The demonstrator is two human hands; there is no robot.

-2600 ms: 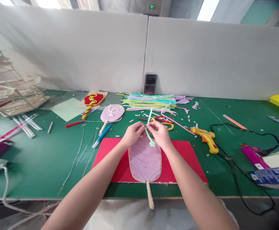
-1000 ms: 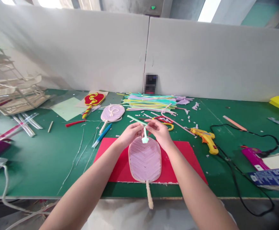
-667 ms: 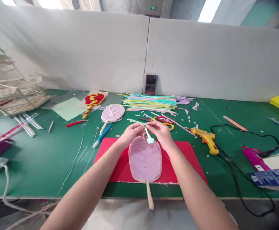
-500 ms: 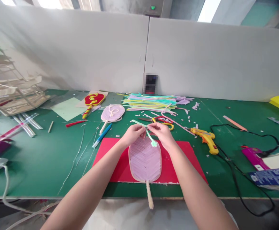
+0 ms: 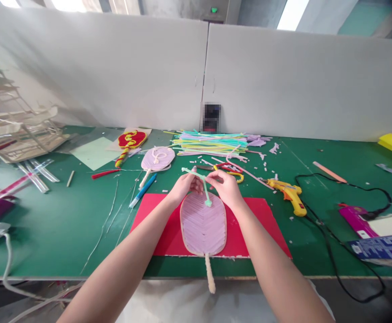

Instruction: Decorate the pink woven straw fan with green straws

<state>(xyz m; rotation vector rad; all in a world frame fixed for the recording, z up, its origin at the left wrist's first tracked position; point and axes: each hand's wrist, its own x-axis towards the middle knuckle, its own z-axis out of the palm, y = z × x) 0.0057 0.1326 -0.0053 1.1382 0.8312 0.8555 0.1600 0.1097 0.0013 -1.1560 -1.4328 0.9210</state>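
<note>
A mint-green pipe cleaner [image 5: 206, 190] with a small flower-like curl at its lower end is held between my two hands, above the top of a lilac fan. My left hand [image 5: 185, 185] has its thumb and fingers closed on it. From the other side, my right hand [image 5: 225, 184] pinches the same pipe cleaner. One end sticks out to the left past my left fingers. Below lies the lilac fan [image 5: 203, 224], with a cream rim and handle, on a red board [image 5: 261, 229]. The handle overhangs the table's front edge.
Behind the hands lie scissors [image 5: 233, 172] and a pile of coloured pipe cleaners [image 5: 212, 144]. A yellow glue gun [image 5: 290, 194] with its black cord is on the right. To the left are another lilac fan [image 5: 158, 157], a blue pen [image 5: 144, 190] and a red-yellow fan [image 5: 132, 138].
The flower end of the green pipe cleaner has swung left and now hangs more steeply. My left fingers have shifted their grip, with the thumb raised.
</note>
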